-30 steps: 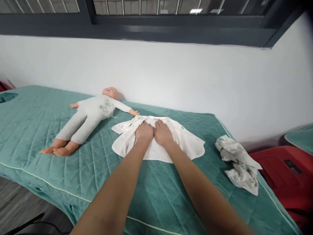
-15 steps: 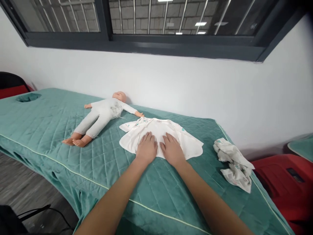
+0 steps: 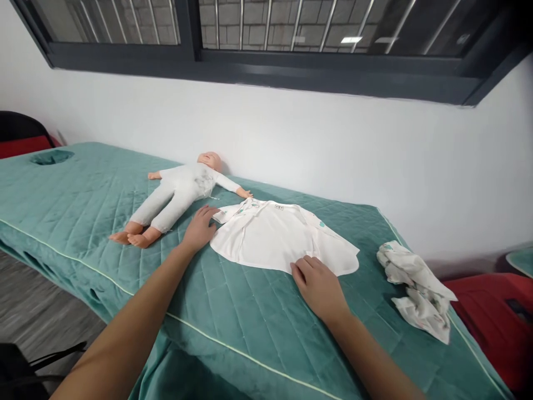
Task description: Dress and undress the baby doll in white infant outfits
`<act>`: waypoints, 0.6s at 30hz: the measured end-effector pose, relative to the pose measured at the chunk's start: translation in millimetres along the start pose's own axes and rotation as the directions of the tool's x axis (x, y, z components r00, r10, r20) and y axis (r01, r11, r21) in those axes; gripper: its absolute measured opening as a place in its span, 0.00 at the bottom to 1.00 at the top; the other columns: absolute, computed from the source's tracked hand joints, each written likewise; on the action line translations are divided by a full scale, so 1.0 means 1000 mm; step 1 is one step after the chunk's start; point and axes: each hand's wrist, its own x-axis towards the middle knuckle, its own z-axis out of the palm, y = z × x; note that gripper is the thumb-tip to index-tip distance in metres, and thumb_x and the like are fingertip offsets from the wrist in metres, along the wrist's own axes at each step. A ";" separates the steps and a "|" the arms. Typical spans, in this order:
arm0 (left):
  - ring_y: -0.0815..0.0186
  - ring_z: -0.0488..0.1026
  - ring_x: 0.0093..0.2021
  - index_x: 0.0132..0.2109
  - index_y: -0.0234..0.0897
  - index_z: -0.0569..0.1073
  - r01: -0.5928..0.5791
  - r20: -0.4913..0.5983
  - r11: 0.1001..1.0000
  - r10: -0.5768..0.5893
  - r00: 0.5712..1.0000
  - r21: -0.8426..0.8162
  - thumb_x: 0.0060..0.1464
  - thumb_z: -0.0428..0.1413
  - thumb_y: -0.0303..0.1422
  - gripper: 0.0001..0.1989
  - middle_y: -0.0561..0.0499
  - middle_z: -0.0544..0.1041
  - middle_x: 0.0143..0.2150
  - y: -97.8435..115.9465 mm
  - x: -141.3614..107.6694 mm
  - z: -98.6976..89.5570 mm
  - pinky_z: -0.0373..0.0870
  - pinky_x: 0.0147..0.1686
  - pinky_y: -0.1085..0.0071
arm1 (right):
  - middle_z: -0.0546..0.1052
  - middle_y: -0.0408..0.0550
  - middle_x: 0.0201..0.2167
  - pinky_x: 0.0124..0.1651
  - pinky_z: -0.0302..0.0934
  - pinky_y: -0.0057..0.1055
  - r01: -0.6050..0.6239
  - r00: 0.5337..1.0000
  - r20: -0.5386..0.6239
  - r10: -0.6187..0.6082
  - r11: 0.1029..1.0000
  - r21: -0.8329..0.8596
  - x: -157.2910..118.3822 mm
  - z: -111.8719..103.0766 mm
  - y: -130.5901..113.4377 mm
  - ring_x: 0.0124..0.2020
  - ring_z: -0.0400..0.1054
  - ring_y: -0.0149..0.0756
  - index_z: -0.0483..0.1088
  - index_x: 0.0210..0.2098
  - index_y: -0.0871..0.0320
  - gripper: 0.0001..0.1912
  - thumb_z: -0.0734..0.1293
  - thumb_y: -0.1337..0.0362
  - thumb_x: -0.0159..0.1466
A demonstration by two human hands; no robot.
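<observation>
A white baby shirt [image 3: 266,236] with small coloured prints and a neck label lies spread on the green quilted bed cover [image 3: 245,311]. My left hand [image 3: 200,228] is at the shirt's left sleeve, thumb and fingers apart, fingertips by the sleeve end. My right hand [image 3: 318,286] rests on the shirt's lower hem, right of its middle, with fingers slightly bent and lying on the cloth. A baby doll [image 3: 177,189] in a white body suit lies on its back to the left, one hand close to the shirt's collar.
A crumpled white printed cloth [image 3: 418,291] lies near the bed's right end. Beyond that end is a red case-like object [image 3: 491,316]. A white wall [image 3: 333,144] and a barred window [image 3: 291,28] stand behind. At the left end the cover has a round hole [image 3: 52,158].
My left hand has moved off the shirt's middle, left to its sleeve. My right hand has slid right and down to the hem. The shirt lies uncovered in the middle.
</observation>
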 end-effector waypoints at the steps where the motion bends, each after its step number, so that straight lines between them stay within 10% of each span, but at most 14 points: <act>1: 0.54 0.60 0.67 0.54 0.35 0.74 -0.003 0.022 1.000 0.003 1.000 0.024 0.51 0.50 0.25 0.22 0.45 0.74 0.59 -0.001 0.005 0.002 0.56 0.68 0.55 | 0.72 0.45 0.29 0.38 0.55 0.33 0.002 1.000 0.003 -0.002 1.000 0.001 0.000 0.000 0.000 0.34 0.67 0.37 0.65 0.27 0.55 0.16 0.58 0.61 0.72; 7: 0.55 0.74 0.48 0.42 0.38 0.76 0.269 -0.004 0.956 -0.271 0.963 0.113 0.63 0.47 0.41 0.16 0.43 0.79 0.44 0.000 0.031 0.002 0.69 0.47 0.63 | 0.74 0.46 0.30 0.37 0.58 0.34 -0.094 0.995 0.049 0.087 0.983 0.155 0.023 0.001 -0.008 0.34 0.69 0.39 0.66 0.28 0.53 0.16 0.56 0.57 0.71; 12: 0.55 0.75 0.41 0.43 0.38 0.74 0.487 -0.095 0.864 -0.478 0.873 0.128 0.65 0.45 0.43 0.17 0.43 0.80 0.40 -0.005 0.051 0.000 0.67 0.40 0.65 | 0.79 0.47 0.40 0.44 0.64 0.35 -0.329 0.944 0.198 0.264 0.747 0.577 0.109 0.030 -0.028 0.41 0.74 0.39 0.67 0.50 0.52 0.15 0.63 0.55 0.65; 18: 0.51 0.76 0.47 0.51 0.38 0.71 0.494 -0.104 0.849 -0.483 0.869 0.188 0.65 0.45 0.38 0.15 0.40 0.79 0.46 -0.003 0.067 0.004 0.67 0.43 0.61 | 0.78 0.51 0.38 0.44 0.64 0.37 -0.487 0.862 0.234 0.449 0.611 0.624 0.199 0.078 -0.044 0.39 0.73 0.44 0.65 0.52 0.57 0.23 0.64 0.53 0.62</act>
